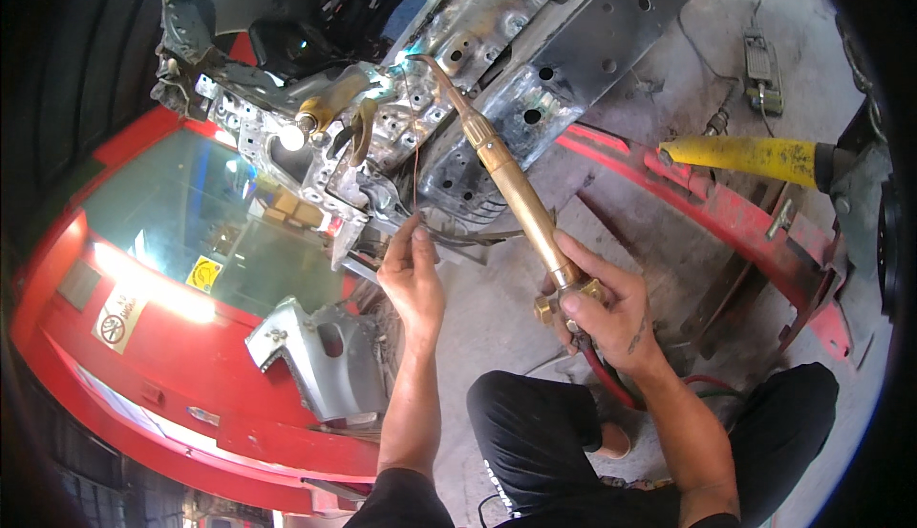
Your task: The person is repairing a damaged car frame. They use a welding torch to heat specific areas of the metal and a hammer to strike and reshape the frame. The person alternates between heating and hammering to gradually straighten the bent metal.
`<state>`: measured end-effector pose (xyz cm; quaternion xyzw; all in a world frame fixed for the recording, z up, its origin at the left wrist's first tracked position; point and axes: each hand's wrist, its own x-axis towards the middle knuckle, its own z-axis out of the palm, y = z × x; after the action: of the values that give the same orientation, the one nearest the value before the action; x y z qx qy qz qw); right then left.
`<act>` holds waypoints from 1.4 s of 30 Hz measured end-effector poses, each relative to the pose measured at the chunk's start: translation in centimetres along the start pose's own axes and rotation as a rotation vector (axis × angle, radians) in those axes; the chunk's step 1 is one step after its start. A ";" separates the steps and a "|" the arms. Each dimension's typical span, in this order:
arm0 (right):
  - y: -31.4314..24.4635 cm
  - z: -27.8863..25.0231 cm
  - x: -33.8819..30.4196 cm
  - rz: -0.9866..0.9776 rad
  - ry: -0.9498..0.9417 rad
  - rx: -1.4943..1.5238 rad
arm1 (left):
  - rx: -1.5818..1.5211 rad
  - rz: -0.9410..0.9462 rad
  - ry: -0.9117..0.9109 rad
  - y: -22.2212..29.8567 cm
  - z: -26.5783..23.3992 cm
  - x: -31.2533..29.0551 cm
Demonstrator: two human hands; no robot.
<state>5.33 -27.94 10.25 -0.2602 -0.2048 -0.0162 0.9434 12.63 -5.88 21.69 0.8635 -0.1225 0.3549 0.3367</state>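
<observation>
In my right hand (616,308) a brass gas torch (525,208) is gripped round its valve end, with the curved copper tip reaching up and left. A bright blue-white glow (407,56) shows at the tip, against the bare metal of a car body frame (497,22). My left hand (413,275) pinches a thin filler rod (416,151), which runs up toward that glow. A red hose (604,372) leads down from the torch. Clamping pliers or a similar tool (361,132) appears near the joint, its kind hard to make out.
A red vehicle (220,423) with a large window stands at left, a silver body panel (325,361) beside it. On the right are a red steel beam (726,218), a yellow cylinder (750,158) and a pedal-like device (762,72) on the concrete floor.
</observation>
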 end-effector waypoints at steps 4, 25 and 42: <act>-0.1 0.2 -0.1 0.000 0.007 -0.016 | 0.028 -0.019 -0.011 0.1 -0.1 0.0; 1.4 1.3 -1.6 -0.174 0.098 -0.511 | -0.338 -0.289 -0.187 1.1 0.7 -4.2; 1.9 2.9 -4.4 -0.468 0.100 -1.002 | -0.744 -0.508 -0.484 4.4 1.5 -8.0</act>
<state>0.49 -25.19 9.91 -0.6236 -0.1793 -0.3332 0.6841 5.72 -10.32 17.53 0.7452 -0.1013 -0.0157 0.6590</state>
